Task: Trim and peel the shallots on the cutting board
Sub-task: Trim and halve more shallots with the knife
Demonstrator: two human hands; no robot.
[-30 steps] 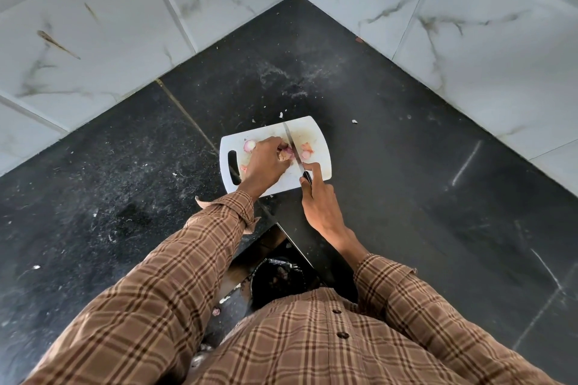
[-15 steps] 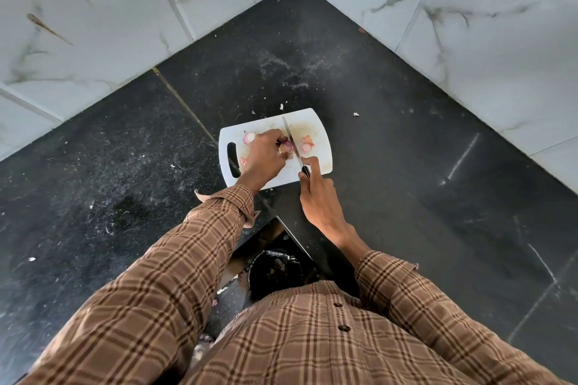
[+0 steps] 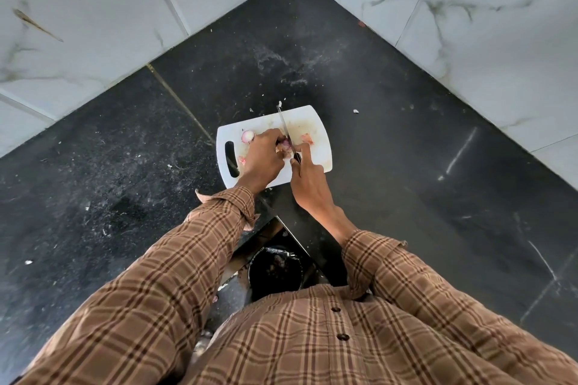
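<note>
A white cutting board (image 3: 316, 162) with a slot handle lies on the black counter. My left hand (image 3: 262, 156) holds a purple shallot (image 3: 285, 144) down on the board's middle, fingers curled over it. My right hand (image 3: 308, 180) grips the black handle of a knife (image 3: 284, 125), forefinger stretched along it. The blade runs away from me, right against the shallot. A cut shallot piece (image 3: 247, 135) lies at the board's far left, and pink peel scraps (image 3: 307, 138) lie to the right of the blade.
White marble-tiled walls (image 3: 469, 25) meet in a corner behind the board. The black counter (image 3: 422, 197) carries small peel flecks. A black bin (image 3: 275, 269) with scraps stands below the counter's front edge, by my body.
The knife blade has slid forward over the shallot, its tip now past the board's far edge. My left hand stays on the shallot. The view has tilted slightly.
</note>
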